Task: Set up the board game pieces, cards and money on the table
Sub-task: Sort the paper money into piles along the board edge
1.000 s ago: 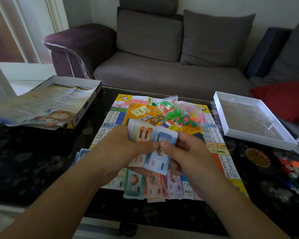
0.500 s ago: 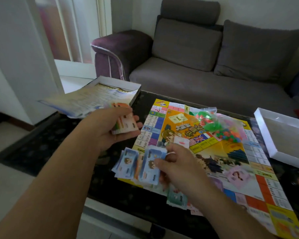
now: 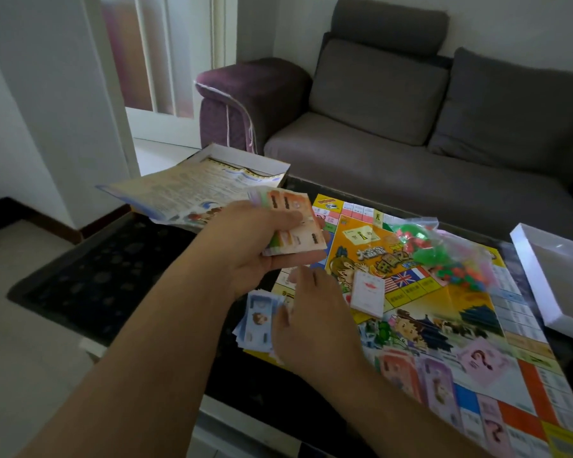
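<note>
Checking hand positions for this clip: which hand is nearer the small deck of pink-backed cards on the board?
Right. The right hand lies just left of the card deck, almost touching it; the left hand, holding a wad of banknotes, is higher and further left.

The left hand (image 3: 262,239) is raised, its fingers curled around a stack of play money (image 3: 288,223) in a firm grip. The right hand (image 3: 315,322) is lower, palm down, fingers touching blue banknotes (image 3: 257,322).

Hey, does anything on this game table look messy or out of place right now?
Yes. The blue banknotes under the right hand lie fanned and crooked over the game board edge. The bag of pieces sits unopened on the board's middle.
</note>
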A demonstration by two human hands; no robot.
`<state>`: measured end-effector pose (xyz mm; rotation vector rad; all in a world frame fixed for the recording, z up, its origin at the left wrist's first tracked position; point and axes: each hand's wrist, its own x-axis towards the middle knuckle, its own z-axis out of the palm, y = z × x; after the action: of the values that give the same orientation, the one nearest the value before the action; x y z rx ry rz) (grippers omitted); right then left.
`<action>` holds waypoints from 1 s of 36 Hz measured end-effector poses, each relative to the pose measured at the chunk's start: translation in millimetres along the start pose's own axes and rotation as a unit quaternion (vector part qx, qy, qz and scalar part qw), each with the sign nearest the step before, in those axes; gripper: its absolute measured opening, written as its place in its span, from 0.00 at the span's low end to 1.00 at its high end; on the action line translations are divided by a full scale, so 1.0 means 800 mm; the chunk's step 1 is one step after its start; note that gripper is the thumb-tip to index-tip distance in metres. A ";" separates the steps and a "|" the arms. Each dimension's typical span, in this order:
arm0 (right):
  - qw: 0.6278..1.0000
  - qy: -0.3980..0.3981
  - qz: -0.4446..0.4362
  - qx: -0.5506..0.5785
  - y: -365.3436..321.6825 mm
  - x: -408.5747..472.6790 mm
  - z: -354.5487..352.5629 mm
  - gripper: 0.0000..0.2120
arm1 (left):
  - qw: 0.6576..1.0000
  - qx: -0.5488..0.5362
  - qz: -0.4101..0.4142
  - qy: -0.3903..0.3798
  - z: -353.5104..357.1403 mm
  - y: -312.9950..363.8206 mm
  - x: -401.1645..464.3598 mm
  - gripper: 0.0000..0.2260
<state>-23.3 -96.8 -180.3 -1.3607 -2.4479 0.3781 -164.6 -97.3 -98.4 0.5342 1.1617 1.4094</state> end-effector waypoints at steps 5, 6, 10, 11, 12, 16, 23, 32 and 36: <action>0.933 -0.054 0.138 0.329 0.043 -0.013 -0.075 0.15 | 0.998 0.044 0.008 -0.050 0.017 -0.005 -0.019 0.11; 0.910 -0.045 0.151 0.384 0.055 -0.018 -0.091 0.15 | 0.996 0.055 0.003 -0.063 0.023 -0.008 -0.023 0.10; 0.815 -0.013 0.136 0.563 0.099 -0.042 -0.142 0.17 | 0.988 0.109 -0.023 -0.109 0.050 -0.023 -0.033 0.11; 0.805 -0.012 0.131 0.579 0.106 -0.048 -0.152 0.16 | 0.985 0.123 -0.029 -0.120 0.058 -0.027 -0.035 0.11; 0.803 -0.014 0.127 0.582 0.111 -0.053 -0.160 0.16 | 0.981 0.138 -0.032 -0.131 0.066 -0.032 -0.038 0.11; 0.848 0.003 0.129 0.514 0.127 -0.070 -0.170 0.14 | 0.967 0.181 -0.038 -0.172 0.097 -0.055 -0.049 0.11; 0.871 0.034 0.159 0.464 0.172 -0.095 -0.153 0.10 | 0.957 0.193 -0.072 -0.205 0.136 -0.086 -0.053 0.12; 0.863 0.017 0.151 0.481 0.197 -0.108 -0.162 0.05 | 0.949 0.239 -0.039 -0.201 0.157 -0.108 -0.052 0.10; 0.869 0.042 0.161 0.466 0.205 -0.110 -0.164 0.03 | 0.957 0.227 -0.048 -0.175 0.156 -0.108 -0.047 0.11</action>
<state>198.9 -77.7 -134.0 -1.2389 -1.5337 1.3293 -8.5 -105.3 -111.7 0.9935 1.2013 0.9115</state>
